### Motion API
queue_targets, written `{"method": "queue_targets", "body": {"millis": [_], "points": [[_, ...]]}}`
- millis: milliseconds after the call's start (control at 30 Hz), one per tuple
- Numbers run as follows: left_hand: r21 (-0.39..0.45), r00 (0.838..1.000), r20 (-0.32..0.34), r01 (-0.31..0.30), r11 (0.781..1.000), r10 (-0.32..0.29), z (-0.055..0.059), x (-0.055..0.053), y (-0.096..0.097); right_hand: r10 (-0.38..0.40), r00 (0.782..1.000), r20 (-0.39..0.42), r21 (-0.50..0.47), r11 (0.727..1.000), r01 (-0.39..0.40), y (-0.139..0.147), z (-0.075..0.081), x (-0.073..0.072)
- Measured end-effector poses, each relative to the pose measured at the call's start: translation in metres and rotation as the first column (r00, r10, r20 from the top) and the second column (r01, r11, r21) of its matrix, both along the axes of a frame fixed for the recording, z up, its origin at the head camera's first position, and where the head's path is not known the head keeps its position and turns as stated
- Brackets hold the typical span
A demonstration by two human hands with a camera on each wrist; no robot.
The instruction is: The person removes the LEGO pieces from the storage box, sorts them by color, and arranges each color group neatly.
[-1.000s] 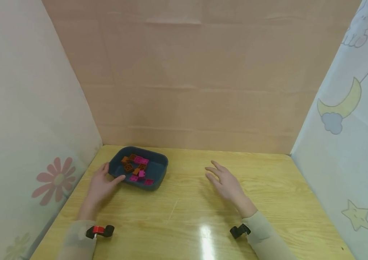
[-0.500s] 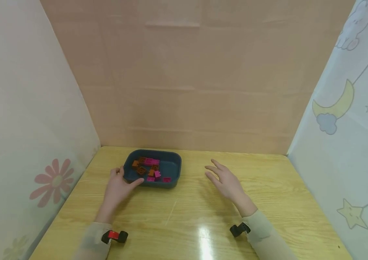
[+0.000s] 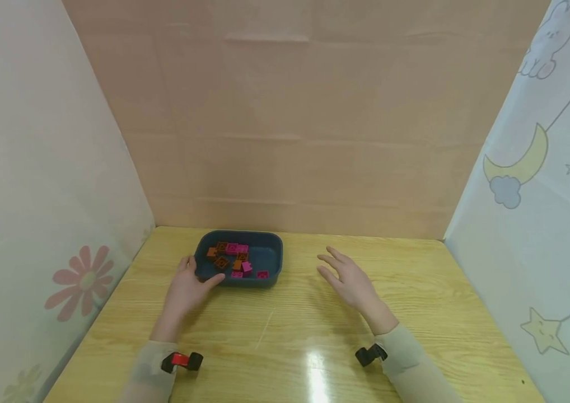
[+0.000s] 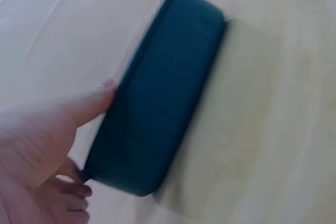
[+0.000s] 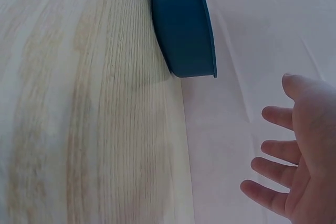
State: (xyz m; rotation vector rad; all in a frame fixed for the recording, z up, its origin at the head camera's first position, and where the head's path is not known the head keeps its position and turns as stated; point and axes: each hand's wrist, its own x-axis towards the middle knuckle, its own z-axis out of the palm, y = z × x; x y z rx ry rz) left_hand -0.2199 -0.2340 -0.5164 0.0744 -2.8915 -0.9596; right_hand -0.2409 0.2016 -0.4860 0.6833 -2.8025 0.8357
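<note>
A dark blue plastic tray (image 3: 268,257) sits toward the back left of the table, holding several toy building bricks. Some are pink bricks (image 3: 247,267), others orange-brown bricks (image 3: 222,262), lying loose and mostly in its left half. My left hand (image 3: 184,290) grips the tray's near left corner, thumb over the near rim and fingers at the left end. From the left wrist view, the thumb meets the rim of the tray (image 4: 157,82) and the fingers bend at its corner. My right hand (image 3: 351,285) hovers right of the tray, fingers spread, holding nothing.
The wooden table (image 3: 285,336) ends at a tan backdrop (image 3: 305,140) right behind the tray. White printed sheets rise along both sides, one with a flower (image 3: 87,280) on the left, another with a moon (image 3: 522,159) on the right.
My left hand has shifted the tray to the right and turned it so its long side runs about parallel to the back edge; it has nearly stopped. My right hand has stayed put.
</note>
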Motion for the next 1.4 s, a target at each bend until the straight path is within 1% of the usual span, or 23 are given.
{"method": "queue_targets", "body": {"millis": [100, 200, 300, 400, 533, 600, 700, 833, 900, 1033, 1100, 1200, 1300, 1400], "points": [[0.056, 0.997, 0.02, 0.072, 0.996, -0.073, 0.001, -0.005, -0.013, 0.0, 1.0, 0.006, -0.004, 1.0, 0.0, -0.001, 0.001, 0.0], [0.134, 0.992, 0.023, 0.123, 0.983, -0.127, 0.001, -0.008, -0.025, 0.006, 1.0, 0.018, -0.013, 1.0, -0.005, -0.005, 0.003, -0.002], [0.218, 0.987, 0.002, 0.155, 0.964, -0.159, -0.001, -0.009, -0.031, 0.03, 0.998, 0.052, -0.055, 0.998, -0.027, -0.011, 0.004, -0.005], [0.273, 0.985, -0.029, 0.171, 0.947, -0.17, -0.006, -0.011, -0.033, 0.079, 0.993, 0.084, -0.126, 0.99, -0.068, -0.019, 0.004, -0.01], [0.271, 0.984, -0.067, 0.175, 0.946, -0.163, -0.014, -0.015, -0.034, 0.132, 0.985, 0.111, -0.192, 0.975, -0.109, -0.033, 0.0, -0.018], [0.265, 0.984, -0.078, 0.178, 0.948, -0.163, -0.018, -0.016, -0.033, 0.141, 0.982, 0.123, -0.216, 0.97, -0.112, -0.039, -0.002, -0.02], [0.252, 0.983, -0.086, 0.181, 0.951, -0.165, -0.022, -0.017, -0.031, 0.134, 0.98, 0.145, -0.247, 0.964, -0.095, -0.047, -0.004, -0.022], [0.227, 0.983, -0.091, 0.174, 0.958, -0.157, -0.021, -0.016, -0.03, 0.131, 0.978, 0.162, -0.29, 0.954, -0.08, -0.06, -0.004, -0.027], [0.218, 0.984, -0.089, 0.169, 0.961, -0.153, -0.018, -0.016, -0.03, 0.141, 0.977, 0.161, -0.304, 0.949, -0.087, -0.068, -0.003, -0.031], [0.211, 0.987, -0.071, 0.159, 0.965, -0.147, -0.014, -0.015, -0.028, 0.172, 0.965, 0.196, -0.336, 0.937, -0.099, -0.084, 0.002, -0.038], [0.218, 0.988, -0.054, 0.152, 0.964, -0.144, -0.013, -0.014, -0.027, 0.19, 0.957, 0.222, -0.335, 0.936, -0.108, -0.092, 0.004, -0.042], [0.238, 0.99, -0.029, 0.138, 0.962, -0.135, -0.011, -0.013, -0.025, 0.234, 0.94, 0.247, -0.319, 0.936, -0.149, -0.103, 0.005, -0.049], [0.25, 0.991, -0.023, 0.133, 0.959, -0.131, -0.01, -0.013, -0.025, 0.279, 0.924, 0.263, -0.272, 0.94, -0.207, -0.115, 0.008, -0.057], [0.246, 0.99, -0.036, 0.142, 0.959, -0.138, -0.011, -0.014, -0.024, 0.298, 0.911, 0.285, -0.199, 0.948, -0.248, -0.125, 0.01, -0.065]]}}
